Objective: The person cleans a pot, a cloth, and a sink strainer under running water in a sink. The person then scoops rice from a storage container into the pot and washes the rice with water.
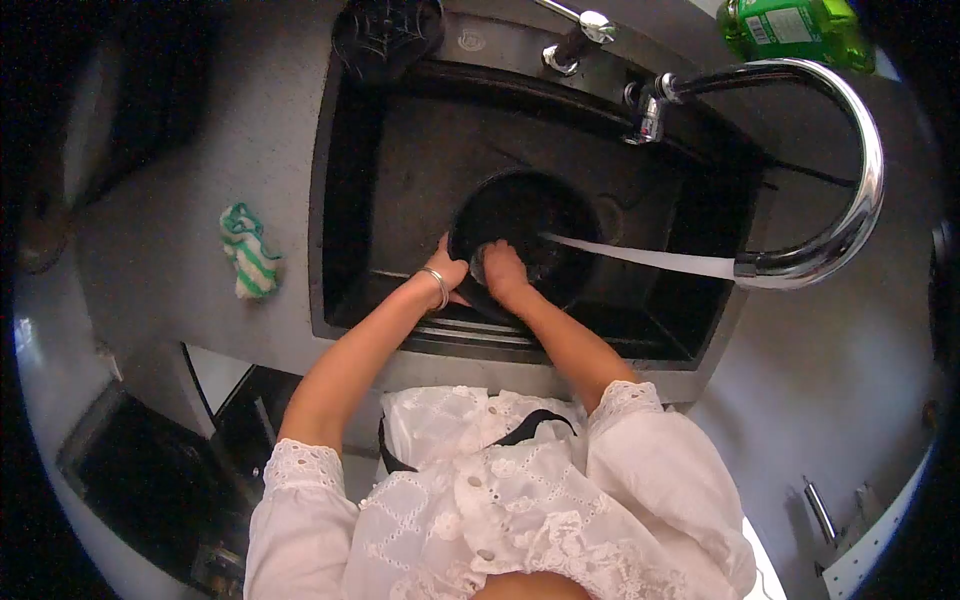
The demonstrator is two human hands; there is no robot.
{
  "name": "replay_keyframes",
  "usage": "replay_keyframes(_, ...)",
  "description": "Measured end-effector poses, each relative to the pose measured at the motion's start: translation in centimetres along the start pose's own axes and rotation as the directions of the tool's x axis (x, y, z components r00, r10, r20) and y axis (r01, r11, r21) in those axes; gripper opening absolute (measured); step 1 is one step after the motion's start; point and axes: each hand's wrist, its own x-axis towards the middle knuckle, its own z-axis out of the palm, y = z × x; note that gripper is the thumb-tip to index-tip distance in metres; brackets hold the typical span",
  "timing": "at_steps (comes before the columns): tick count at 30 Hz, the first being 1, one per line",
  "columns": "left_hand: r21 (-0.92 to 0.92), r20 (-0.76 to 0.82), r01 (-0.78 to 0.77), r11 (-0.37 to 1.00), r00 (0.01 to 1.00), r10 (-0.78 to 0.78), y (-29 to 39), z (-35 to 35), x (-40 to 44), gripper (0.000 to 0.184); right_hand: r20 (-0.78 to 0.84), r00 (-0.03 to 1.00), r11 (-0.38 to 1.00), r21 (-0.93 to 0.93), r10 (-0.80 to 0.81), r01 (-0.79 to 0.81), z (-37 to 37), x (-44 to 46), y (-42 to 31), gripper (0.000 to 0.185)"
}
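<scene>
A round black pan [535, 195] sits in the dark sink [420, 130]. Water [640, 256] pours into it from the curved chrome faucet [868, 180]. My left hand [453, 274], with a silver bracelet at the wrist, grips the pan's near left rim, its thumb on the edge. Inside the pan, my right hand [504, 272] is closed, fingers bent down against the inner wall near the left thumb. A small greyish patch shows at those fingers; I cannot make out what it is.
A green-and-white striped cloth [248, 250] lies on the counter left of the sink. A green bottle [795, 28] lies behind the faucet at top right. A black web-patterned piece [388, 38] and a chrome-topped dispenser [577, 42] are at the sink's back edge.
</scene>
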Motion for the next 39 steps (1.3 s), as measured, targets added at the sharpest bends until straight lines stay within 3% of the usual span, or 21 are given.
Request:
replay_keyframes(3, -0.002, 0.006, 0.038, 0.999, 0.999, -0.038, 0.3, -0.1, 0.1, 0.071, -0.24, 0.967, 0.997, 0.016, 0.079, -0.077, 2.1, 3.7, 4.4, 0.022)
replay_keyframes(5, -0.005, -0.04, 0.086, 0.996, 0.996, -0.086, 0.3, 0.0, 0.0, 0.071, -0.059, 0.926, 0.916, 0.188, 0.372, -0.356, -1.5, 4.8, 5.6, 0.023)
replay_keyframes(6, -0.009, -0.063, 0.106, 0.994, 0.992, -0.106, 0.5, 0.1, 0.1, 0.071, -0.097, 0.871, 0.728, 0.597, 0.482, -0.337, 6.0, 9.4, 10.0, 0.027)
replay_keyframes(8, 0.039, -0.049, 0.059, 0.997, 0.997, -0.057, 0.2, 0.0, 0.6, 0.071, -0.22, 0.933, 0.956, 0.126, 0.286, -0.263, 2.8, 9.4, 8.6, 0.031)
replay_keyframes(9, 0.06, -0.044, 0.042, 0.997, 0.998, -0.039, -0.2, -0.1, 0.7, 0.071, -0.232, 0.958, 0.971, -0.133, 0.166, -0.201, 1.0, 8.8, 7.3, 0.033)
replay_keyframes(12, 0.039, -0.015, 0.021, 0.999, 1.0, -0.021, -0.1, -0.1, 0.6, 0.069, -0.306, 0.951, 0.944, -0.322, -0.036, -0.067, -0.6, 7.9, 1.1, 0.042)
replay_keyframes(14, 0.022, -0.03, 0.042, 0.999, 0.999, -0.042, -0.2, -0.1, 1.0, 0.068, -0.262, 0.965, 1.0, -0.012, -0.005, 0.002, 2.1, 6.8, -1.6, 0.06)
replay_keyframes(16, 0.001, -0.021, 0.044, 0.999, 0.999, -0.044, -0.6, -0.1, 1.3, 0.07, -0.152, 0.988, 0.952, 0.303, -0.002, 0.049, 3.3, 4.7, -2.2, 0.063)
replay_keyframes(18, -0.025, 0.009, 0.029, 0.999, 1.0, -0.029, -1.1, -0.6, 1.5, 0.074, 0.11, 0.973, 0.884, 0.449, -0.203, 0.134, 3.8, 2.2, 0.7, 0.056)
replay_keyframes(20, -0.012, -0.033, 0.033, 0.999, 0.999, -0.033, -1.8, -0.6, 1.8, 0.074, 0.476, 0.849, 0.973, 0.077, -0.229, 0.219, -1.9, -0.9, 3.0, 0.046)
replay_keyframes(21, -0.005, -0.057, 0.032, 0.999, 0.998, -0.032, -2.0, -0.6, 1.9, 0.074, 0.495, 0.855, 0.938, -0.197, -0.155, 0.284, -1.2, -0.6, 5.6, 0.04)
replay_keyframes(22, -0.006, -0.061, 0.015, 1.0, 0.998, -0.015, -2.1, -0.4, 1.8, 0.071, 0.434, 0.895, 0.853, -0.423, -0.104, 0.304, -3.6, -1.3, 6.4, 0.035)
replay_keyframes(23, -0.01, -0.064, -0.005, 1.0, 0.998, 0.004, -2.1, -0.2, 1.5, 0.068, 0.121, 0.984, 0.934, -0.317, -0.13, 0.162, -2.6, 0.0, 9.1, 0.031)
replay_keyframes(24, -0.016, -0.066, -0.026, 1.0, 0.997, 0.025, -1.9, 0.2, 1.3, 0.066, -0.204, 0.974, 0.985, -0.162, -0.096, 0.063, -3.5, 0.4, 9.7, 0.027)
replay_keyframes(27, -0.028, -0.071, -0.002, 1.0, 0.997, 0.0, -1.1, 1.2, 0.6, 0.066, -0.062, 0.979, 0.958, -0.224, -0.196, 0.178, -6.4, -0.3, 10.1, 0.021)
replay_keyframes(29, -0.064, 0.027, -0.007, 0.998, 1.0, 0.009, -2.2, 1.0, 3.1, 0.076, -0.141, 0.981, 0.952, 0.258, -0.133, 0.166, -7.0, -0.2, 11.1, 0.022)
replay_keyframes(31, -0.071, 0.064, -0.05, 0.996, 0.996, 0.055, -2.3, 2.0, 2.0, 0.077, -0.171, 0.985, 0.768, 0.631, 0.0, 0.11, -9.5, -1.8, 10.1, 0.024)
replay_keyframes(32, -0.1, 0.126, -0.025, 0.995, 0.991, 0.038, -2.1, 2.2, 0.9, 0.08, -0.028, 0.989, 0.503, 0.863, 0.148, -0.051, -10.6, -2.8, 9.5, 0.025)
replay_keyframes(33, -0.044, 0.163, -0.025, 0.999, 0.986, 0.032, -1.9, 2.1, -0.2, 0.077, 0.076, 0.986, 0.196, 0.975, 0.146, -0.104, -11.0, -3.3, 9.5, 0.024)
replay_keyframes(35, 0.078, 0.231, -0.03, 0.996, 0.973, 0.011, -1.5, 1.9, -2.0, 0.07, 0.256, 0.966, -0.447, 0.869, 0.037, -0.213, -11.7, -4.2, 9.9, 0.022)
replay_keyframes(39, 0.023, 0.162, -0.101, 0.995, 0.982, 0.096, -2.1, -0.3, -3.5, 0.074, 0.309, 0.946, -0.895, 0.443, 0.095, -0.055, -12.0, -4.4, 7.0, 0.023)
